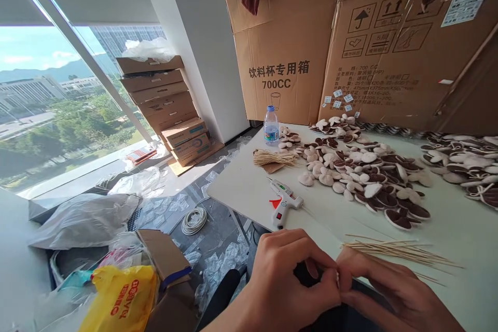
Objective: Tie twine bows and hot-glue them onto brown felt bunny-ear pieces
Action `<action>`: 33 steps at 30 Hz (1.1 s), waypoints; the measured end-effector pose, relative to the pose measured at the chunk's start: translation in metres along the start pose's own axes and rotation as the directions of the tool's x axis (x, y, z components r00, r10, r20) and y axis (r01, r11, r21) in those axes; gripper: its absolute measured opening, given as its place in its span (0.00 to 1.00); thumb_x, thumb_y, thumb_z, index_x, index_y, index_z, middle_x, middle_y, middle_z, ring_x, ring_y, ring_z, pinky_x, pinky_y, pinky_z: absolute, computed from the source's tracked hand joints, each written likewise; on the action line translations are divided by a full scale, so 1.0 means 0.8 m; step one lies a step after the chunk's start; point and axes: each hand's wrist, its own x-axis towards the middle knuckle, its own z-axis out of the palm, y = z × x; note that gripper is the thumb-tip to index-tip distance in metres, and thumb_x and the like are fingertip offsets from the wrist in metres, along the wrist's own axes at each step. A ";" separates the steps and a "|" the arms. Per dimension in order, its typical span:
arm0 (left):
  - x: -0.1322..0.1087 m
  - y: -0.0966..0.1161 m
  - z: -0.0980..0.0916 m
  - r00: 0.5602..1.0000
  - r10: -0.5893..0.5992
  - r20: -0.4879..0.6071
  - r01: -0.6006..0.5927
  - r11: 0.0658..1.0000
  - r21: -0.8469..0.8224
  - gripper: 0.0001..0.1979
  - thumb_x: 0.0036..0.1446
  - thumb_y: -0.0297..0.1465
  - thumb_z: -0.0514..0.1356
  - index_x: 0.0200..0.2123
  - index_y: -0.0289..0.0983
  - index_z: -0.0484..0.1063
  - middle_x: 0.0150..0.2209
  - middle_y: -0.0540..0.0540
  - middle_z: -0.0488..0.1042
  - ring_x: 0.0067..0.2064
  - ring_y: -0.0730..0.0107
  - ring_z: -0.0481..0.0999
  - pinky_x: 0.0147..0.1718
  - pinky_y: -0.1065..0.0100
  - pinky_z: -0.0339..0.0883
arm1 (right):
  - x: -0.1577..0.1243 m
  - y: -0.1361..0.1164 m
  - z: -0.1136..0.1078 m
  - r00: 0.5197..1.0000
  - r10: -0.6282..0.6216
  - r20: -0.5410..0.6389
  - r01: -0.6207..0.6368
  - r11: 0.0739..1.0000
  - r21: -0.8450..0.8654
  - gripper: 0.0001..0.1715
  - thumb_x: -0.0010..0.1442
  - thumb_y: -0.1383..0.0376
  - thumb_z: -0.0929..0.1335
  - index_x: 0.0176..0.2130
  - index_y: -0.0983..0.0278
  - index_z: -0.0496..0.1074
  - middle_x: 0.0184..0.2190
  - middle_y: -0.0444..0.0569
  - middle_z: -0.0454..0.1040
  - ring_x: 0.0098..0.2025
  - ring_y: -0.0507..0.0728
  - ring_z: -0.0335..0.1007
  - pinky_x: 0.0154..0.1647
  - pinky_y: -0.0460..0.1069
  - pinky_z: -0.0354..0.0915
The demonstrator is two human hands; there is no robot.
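Observation:
Both hands meet low in the picture, just over the near table edge, fingertips pressed together. My left hand point(286, 275) is closed in a pinch, thumb against curled fingers. Facing it, my right hand point(389, 288) pinches at the same spot. Only a small pale edge point(337, 276) shows between the fingertips; what it belongs to is hidden. A white glue gun point(286, 198) with a red trigger lies on the table beyond my left hand. Just behind my right hand are loose thin wooden sticks point(404, 253).
Brown-and-cream plush pieces point(361, 166) are heaped across the white table point(241, 187), with another pile point(467, 161) at right. A stick bundle point(274, 157) and a water bottle point(271, 127) stand farther back. Large cartons point(288, 36) wall the rear. A yellow bag point(120, 298) sits lower left.

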 end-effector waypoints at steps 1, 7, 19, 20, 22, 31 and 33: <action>0.000 0.000 0.001 1.000 -0.004 0.002 0.004 1.000 -0.002 0.07 0.51 0.20 0.69 0.30 0.37 0.83 0.25 0.51 0.81 0.26 0.75 0.79 0.30 0.75 0.68 | 0.000 0.000 0.000 1.000 0.003 0.005 -0.003 1.000 0.008 0.16 0.74 0.54 0.71 0.35 0.57 0.77 0.32 0.44 0.80 0.36 0.57 0.82 0.39 0.44 0.77; -0.003 0.000 0.004 0.995 0.102 0.008 -0.102 0.991 0.092 0.06 0.55 0.22 0.68 0.33 0.38 0.81 0.26 0.51 0.80 0.26 0.74 0.78 0.31 0.72 0.69 | 0.002 0.001 -0.001 0.999 0.035 0.000 -0.035 0.995 0.098 0.15 0.72 0.54 0.73 0.34 0.58 0.77 0.32 0.45 0.80 0.36 0.58 0.82 0.40 0.46 0.79; 0.001 0.001 -0.008 0.992 0.099 0.073 -0.112 0.971 0.211 0.09 0.55 0.21 0.64 0.35 0.41 0.78 0.27 0.53 0.77 0.29 0.72 0.78 0.35 0.69 0.67 | 0.003 0.009 0.000 0.992 -0.045 -0.120 0.022 0.983 -0.183 0.14 0.74 0.55 0.71 0.37 0.57 0.80 0.34 0.45 0.83 0.37 0.57 0.84 0.42 0.42 0.78; 0.001 0.000 -0.008 0.992 0.093 0.079 -0.108 0.970 0.216 0.09 0.55 0.22 0.64 0.35 0.41 0.77 0.27 0.54 0.77 0.29 0.72 0.78 0.35 0.69 0.67 | 0.004 0.008 0.000 0.990 -0.063 -0.125 0.036 0.979 -0.202 0.13 0.74 0.55 0.71 0.37 0.56 0.80 0.34 0.44 0.83 0.36 0.56 0.84 0.41 0.42 0.77; 0.001 -0.003 -0.008 0.991 0.095 0.091 -0.112 0.971 0.211 0.08 0.55 0.22 0.64 0.36 0.41 0.76 0.27 0.54 0.78 0.28 0.73 0.78 0.35 0.70 0.68 | 0.005 0.006 0.000 0.985 -0.098 -0.140 0.064 0.971 -0.229 0.13 0.74 0.56 0.71 0.37 0.56 0.79 0.32 0.42 0.82 0.34 0.55 0.83 0.39 0.40 0.77; 0.003 -0.006 -0.011 0.970 0.171 0.172 -0.209 0.949 0.237 0.06 0.62 0.23 0.64 0.39 0.40 0.76 0.31 0.52 0.81 0.30 0.71 0.79 0.35 0.70 0.71 | 0.000 0.003 0.003 0.994 -0.062 -0.086 0.043 0.978 -0.206 0.13 0.75 0.57 0.69 0.36 0.56 0.76 0.32 0.43 0.81 0.34 0.56 0.83 0.38 0.42 0.77; 0.003 -0.006 -0.011 0.967 0.189 0.170 -0.229 0.937 0.265 0.06 0.63 0.23 0.64 0.39 0.40 0.76 0.31 0.51 0.81 0.29 0.72 0.79 0.34 0.70 0.70 | -0.002 0.003 0.004 0.996 -0.041 -0.076 0.026 0.981 -0.193 0.14 0.75 0.56 0.69 0.36 0.56 0.75 0.31 0.43 0.80 0.34 0.56 0.82 0.38 0.42 0.77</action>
